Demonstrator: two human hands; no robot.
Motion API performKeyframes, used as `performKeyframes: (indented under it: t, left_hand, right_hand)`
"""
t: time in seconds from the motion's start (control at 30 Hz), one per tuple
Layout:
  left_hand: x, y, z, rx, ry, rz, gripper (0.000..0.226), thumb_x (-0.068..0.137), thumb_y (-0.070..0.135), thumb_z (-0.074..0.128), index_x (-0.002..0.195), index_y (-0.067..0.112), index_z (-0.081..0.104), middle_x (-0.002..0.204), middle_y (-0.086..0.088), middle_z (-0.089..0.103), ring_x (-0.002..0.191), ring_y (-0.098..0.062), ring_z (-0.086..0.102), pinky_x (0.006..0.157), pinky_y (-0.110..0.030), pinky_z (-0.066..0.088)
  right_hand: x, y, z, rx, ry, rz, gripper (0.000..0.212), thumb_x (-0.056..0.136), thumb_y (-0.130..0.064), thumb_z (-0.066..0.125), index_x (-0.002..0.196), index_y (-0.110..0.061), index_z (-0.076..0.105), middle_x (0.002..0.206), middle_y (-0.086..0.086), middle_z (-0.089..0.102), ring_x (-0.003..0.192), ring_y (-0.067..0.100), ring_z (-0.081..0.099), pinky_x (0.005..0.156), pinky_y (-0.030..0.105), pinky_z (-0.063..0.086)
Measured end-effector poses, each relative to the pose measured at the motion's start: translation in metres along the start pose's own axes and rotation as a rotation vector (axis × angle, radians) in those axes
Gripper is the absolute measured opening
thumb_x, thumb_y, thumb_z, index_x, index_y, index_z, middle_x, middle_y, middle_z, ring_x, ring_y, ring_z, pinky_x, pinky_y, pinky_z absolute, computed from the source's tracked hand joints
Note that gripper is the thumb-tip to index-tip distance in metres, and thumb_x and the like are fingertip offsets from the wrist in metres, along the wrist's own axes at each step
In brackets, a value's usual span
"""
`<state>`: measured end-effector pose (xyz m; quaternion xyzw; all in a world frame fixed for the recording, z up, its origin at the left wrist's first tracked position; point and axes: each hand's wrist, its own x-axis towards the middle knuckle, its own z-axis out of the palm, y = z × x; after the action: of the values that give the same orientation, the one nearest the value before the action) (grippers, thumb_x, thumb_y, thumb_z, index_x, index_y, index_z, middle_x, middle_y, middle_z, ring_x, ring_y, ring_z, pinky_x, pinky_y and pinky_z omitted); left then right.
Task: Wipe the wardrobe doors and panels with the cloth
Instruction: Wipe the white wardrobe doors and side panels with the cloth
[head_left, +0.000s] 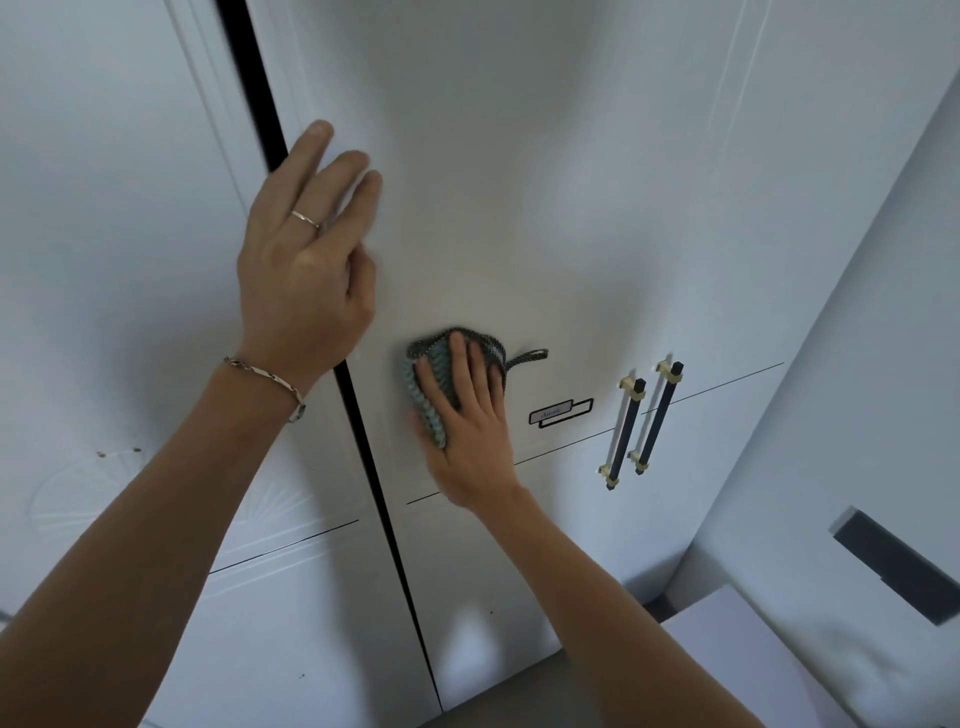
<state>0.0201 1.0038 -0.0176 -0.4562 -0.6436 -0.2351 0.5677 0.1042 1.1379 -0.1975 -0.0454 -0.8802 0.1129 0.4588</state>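
A white wardrobe door (519, 182) fills the middle of the view, with a dark gap along its left edge. My right hand (470, 421) presses a small teal and dark knitted cloth (431, 395) flat against this door, fingers straight on top of it. The cloth's hanging loop sticks out to the right. My left hand (306, 254) lies higher up at the door's left edge, fingers straight against the panel, covering part of the gap. It wears a ring and a bracelet.
Another white door (104, 260) with an embossed fan pattern stands left of the gap. Two dark bar handles (641, 423) with gold ends sit to the right, beside a small label (561, 413). A white surface with a dark recessed handle (893, 564) lies at lower right.
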Motion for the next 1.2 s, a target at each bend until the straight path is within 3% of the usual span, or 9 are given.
performKeyframes:
  t: [0.1,0.2,0.3,0.4,0.6,0.77,0.97,1.2]
  left_hand:
    - [0.000,0.000,-0.001,0.006,-0.015,-0.010,0.041,0.092,-0.006,0.056,0.132,-0.001,0.067,0.143,-0.014,0.062,0.147,-0.036,0.044,0.117,-0.047,0.043]
    - [0.000,-0.001,-0.002,0.003,-0.031,-0.005,0.041,0.093,-0.006,0.056,0.133,-0.002,0.066,0.143,-0.015,0.062,0.147,-0.037,0.044,0.118,-0.047,0.042]
    - [0.001,-0.003,-0.004,-0.016,-0.032,0.004,0.039,0.094,-0.006,0.055,0.132,-0.004,0.066,0.143,-0.016,0.062,0.147,-0.038,0.044,0.118,-0.046,0.043]
    - [0.000,-0.003,-0.005,-0.030,-0.033,0.003,0.037,0.096,-0.007,0.054,0.130,-0.005,0.067,0.141,-0.016,0.063,0.146,-0.037,0.045,0.115,-0.046,0.046]
    - [0.000,-0.002,-0.008,-0.033,-0.067,-0.027,0.034,0.097,-0.004,0.055,0.128,-0.002,0.068,0.141,-0.012,0.063,0.148,-0.032,0.044,0.114,-0.041,0.047]
    - [0.001,-0.002,-0.012,-0.052,-0.097,-0.029,0.033,0.099,-0.003,0.054,0.129,-0.001,0.068,0.142,-0.011,0.063,0.150,-0.030,0.042,0.113,-0.041,0.048]
    - [0.001,-0.006,-0.012,-0.074,-0.084,-0.011,0.031,0.099,-0.002,0.056,0.128,-0.002,0.068,0.141,-0.011,0.064,0.148,-0.030,0.044,0.109,-0.043,0.052]
    - [0.001,-0.007,-0.015,-0.098,-0.108,-0.032,0.030,0.099,0.001,0.060,0.127,-0.001,0.069,0.141,-0.009,0.064,0.149,-0.025,0.044,0.109,-0.035,0.050]
  right_hand:
    - [0.053,-0.008,-0.033,0.094,0.095,0.013,0.071,0.097,-0.025,0.059,0.160,-0.026,0.027,0.171,0.012,0.009,0.159,0.025,-0.006,0.128,0.048,0.000]
    - [0.115,-0.014,-0.070,0.139,0.200,0.037,0.058,0.104,-0.033,0.044,0.160,-0.019,0.033,0.171,0.014,0.014,0.159,0.033,0.003,0.128,0.051,0.002]
    - [0.145,-0.019,-0.086,0.159,0.257,0.067,0.058,0.106,-0.039,0.035,0.160,-0.018,0.033,0.171,0.013,0.014,0.159,0.032,0.004,0.128,0.052,0.002]
    - [0.134,-0.023,-0.076,0.184,0.242,0.055,0.057,0.107,-0.037,0.037,0.160,-0.018,0.032,0.171,0.013,0.012,0.159,0.031,0.001,0.128,0.050,-0.001]
    - [0.030,-0.006,-0.017,0.039,0.016,-0.059,0.071,0.099,-0.030,0.058,0.161,-0.029,0.024,0.172,0.006,0.002,0.160,0.027,0.000,0.128,0.049,0.000]
    - [0.003,0.002,-0.003,-0.041,-0.023,-0.067,0.069,0.101,-0.039,0.052,0.161,-0.033,0.019,0.171,0.003,0.004,0.159,0.027,0.006,0.127,0.052,0.011]
    - [0.095,-0.008,-0.058,0.030,0.143,-0.088,0.069,0.098,-0.027,0.060,0.160,-0.025,0.030,0.170,0.014,0.015,0.159,0.028,0.002,0.128,0.053,0.007]
    - [0.175,0.002,-0.109,0.060,0.292,-0.051,0.057,0.105,-0.036,0.043,0.159,-0.017,0.036,0.169,0.016,0.020,0.157,0.036,0.011,0.127,0.054,0.008]
